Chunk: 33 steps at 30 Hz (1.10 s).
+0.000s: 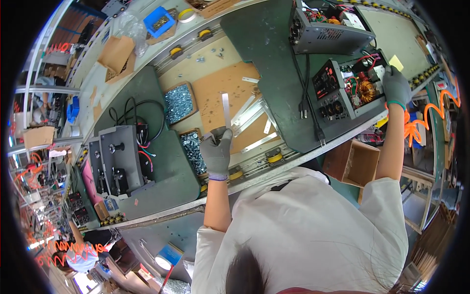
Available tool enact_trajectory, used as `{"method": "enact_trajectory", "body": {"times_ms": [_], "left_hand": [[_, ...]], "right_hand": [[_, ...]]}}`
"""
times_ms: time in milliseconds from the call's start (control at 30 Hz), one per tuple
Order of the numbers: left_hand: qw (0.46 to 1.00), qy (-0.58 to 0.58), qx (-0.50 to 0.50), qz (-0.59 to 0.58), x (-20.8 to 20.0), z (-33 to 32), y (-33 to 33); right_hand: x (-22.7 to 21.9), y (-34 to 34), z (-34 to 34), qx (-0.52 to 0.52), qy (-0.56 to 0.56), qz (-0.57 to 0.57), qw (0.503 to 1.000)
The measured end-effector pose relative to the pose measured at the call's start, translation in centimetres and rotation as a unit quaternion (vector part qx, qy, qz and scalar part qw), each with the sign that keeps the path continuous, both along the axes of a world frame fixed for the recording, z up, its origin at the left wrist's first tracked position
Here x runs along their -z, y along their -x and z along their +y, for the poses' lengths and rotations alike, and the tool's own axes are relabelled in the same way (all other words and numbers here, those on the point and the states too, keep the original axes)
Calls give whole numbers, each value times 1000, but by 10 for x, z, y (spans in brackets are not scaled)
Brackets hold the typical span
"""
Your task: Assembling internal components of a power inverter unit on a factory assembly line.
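My left hand (216, 153), in a grey glove, is closed on a flat metal strip (225, 109) that points upward over a brown cardboard sheet. Close to this hand is a tray of screws (192, 151). A second tray of silvery fasteners (179, 102) sits farther back. My right hand (397, 87), also gloved, is wrapped against the right end of an open electronic unit (348, 101). Coils, wires and a knobbed front panel show on that unit; my fingertips are partly hidden. More metal strips (248, 116) lie on the cardboard (215, 93).
Another open unit (333, 34) stands behind, its black power cord (307, 78) hanging across the green board. At left, a grey metal housing (120, 159) with loose wires rests on another green board (176, 171). A blue bin (159, 22) and an open cardboard box (117, 56) stand far left.
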<state>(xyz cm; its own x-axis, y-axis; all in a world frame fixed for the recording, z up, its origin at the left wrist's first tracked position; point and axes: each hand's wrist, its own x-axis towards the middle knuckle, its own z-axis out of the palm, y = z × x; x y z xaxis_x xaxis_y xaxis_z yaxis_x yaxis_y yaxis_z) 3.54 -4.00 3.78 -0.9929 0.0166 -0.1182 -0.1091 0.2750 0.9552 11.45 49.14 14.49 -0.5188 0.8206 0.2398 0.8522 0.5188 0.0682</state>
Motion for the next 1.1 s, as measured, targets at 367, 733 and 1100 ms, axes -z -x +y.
{"method": "enact_trajectory", "body": {"times_ms": [367, 733, 1100], "left_hand": [[997, 19, -72, 5, -9, 69, 104], [983, 175, -39, 48, 63, -66, 86], [994, 74, -76, -36, 97, -105, 29]], "right_hand": [[-11, 9, -120, -95, -18, 17, 995], [-18, 9, -159, -160, -21, 61, 985], [-6, 6, -162, -197, 0, 77, 977]]}}
